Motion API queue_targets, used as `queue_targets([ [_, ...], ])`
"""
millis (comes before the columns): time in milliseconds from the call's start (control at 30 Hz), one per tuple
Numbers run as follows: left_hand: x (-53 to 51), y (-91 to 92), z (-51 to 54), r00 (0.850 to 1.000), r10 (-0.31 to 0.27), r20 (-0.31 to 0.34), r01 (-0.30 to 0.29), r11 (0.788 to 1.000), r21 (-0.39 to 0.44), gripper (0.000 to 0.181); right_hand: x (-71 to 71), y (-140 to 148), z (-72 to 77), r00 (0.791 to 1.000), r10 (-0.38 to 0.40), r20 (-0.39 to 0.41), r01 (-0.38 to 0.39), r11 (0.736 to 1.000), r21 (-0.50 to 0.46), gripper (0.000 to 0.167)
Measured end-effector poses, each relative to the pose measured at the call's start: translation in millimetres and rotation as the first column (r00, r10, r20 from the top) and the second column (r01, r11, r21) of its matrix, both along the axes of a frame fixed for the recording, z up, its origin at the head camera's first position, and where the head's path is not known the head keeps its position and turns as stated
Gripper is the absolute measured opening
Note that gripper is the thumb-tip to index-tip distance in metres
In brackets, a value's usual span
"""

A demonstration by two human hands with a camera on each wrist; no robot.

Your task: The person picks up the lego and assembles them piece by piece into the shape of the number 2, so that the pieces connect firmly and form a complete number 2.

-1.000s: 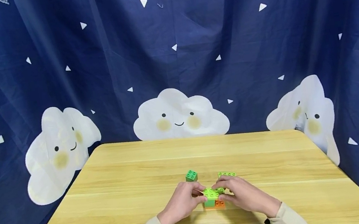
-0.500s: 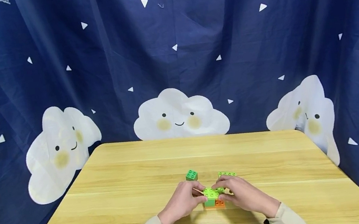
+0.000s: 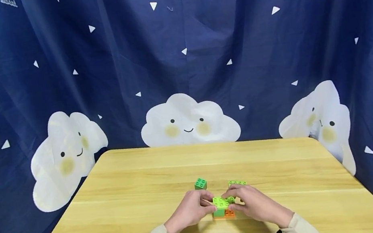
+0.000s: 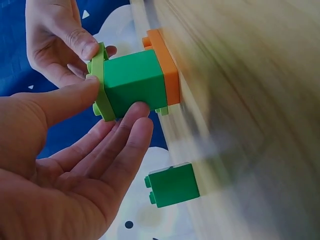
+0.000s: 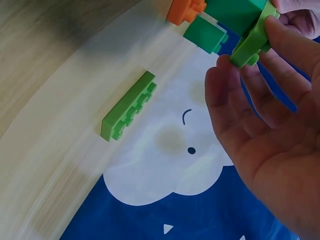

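Note:
A small stack of toy building bricks stands on the table between the hands: an orange base point(image 4: 167, 67), a green brick point(image 4: 135, 82) on it, and a lime plate point(image 3: 220, 202) on top. My left hand point(image 3: 190, 212) grips the stack's left side, thumb on the lime plate and fingertips at the green brick. Opposite it, my right hand point(image 3: 257, 206) pinches the lime plate's right part, which juts past the green brick in the right wrist view. The right fingers hide part of the stack in the head view.
Behind the left hand stands a loose green brick point(image 3: 200, 183). A long lime brick point(image 5: 127, 107) lies behind the right hand, partly covered by it in the head view. The wooden table point(image 3: 127, 183) reaches back to a blue curtain point(image 3: 179, 68) with printed clouds.
Both hands keep their hold on the stack, with hardly any movement. The head view has shifted slightly, so the whole scene sits a little lower and further right.

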State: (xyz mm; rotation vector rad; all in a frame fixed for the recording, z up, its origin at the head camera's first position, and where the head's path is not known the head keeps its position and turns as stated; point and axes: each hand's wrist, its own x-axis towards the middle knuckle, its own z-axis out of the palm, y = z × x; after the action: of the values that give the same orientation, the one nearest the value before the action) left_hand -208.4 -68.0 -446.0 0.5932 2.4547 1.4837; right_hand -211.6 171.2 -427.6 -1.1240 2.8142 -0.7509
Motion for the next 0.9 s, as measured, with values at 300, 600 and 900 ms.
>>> queue_targets([
  [300, -2.0, 1.0, 4.5, 1.0, -0.022, 0.004, 0.022, 1.0, -0.021, 0.028, -1.7, 5, 0.1, 0.999, -0.014, 0.043, 0.015, 1.0, -0.022, 0.031],
  [600, 0.8, 2.6, 5.5, 0.999, -0.032, -0.011, 0.031, 0.999, -0.027, 0.027, -14.9, 8, 7.6, 0.993, -0.02, 0.115, 0.036, 0.99, -0.136, 0.03],
  [900, 1.2, -1.6, 2.5, 0.999, -0.027, -0.029, 0.026, 0.999, -0.037, 0.031, -41.9, 0, 13.3, 0.996, -0.019, 0.085, 0.032, 0.988, -0.148, 0.033],
])
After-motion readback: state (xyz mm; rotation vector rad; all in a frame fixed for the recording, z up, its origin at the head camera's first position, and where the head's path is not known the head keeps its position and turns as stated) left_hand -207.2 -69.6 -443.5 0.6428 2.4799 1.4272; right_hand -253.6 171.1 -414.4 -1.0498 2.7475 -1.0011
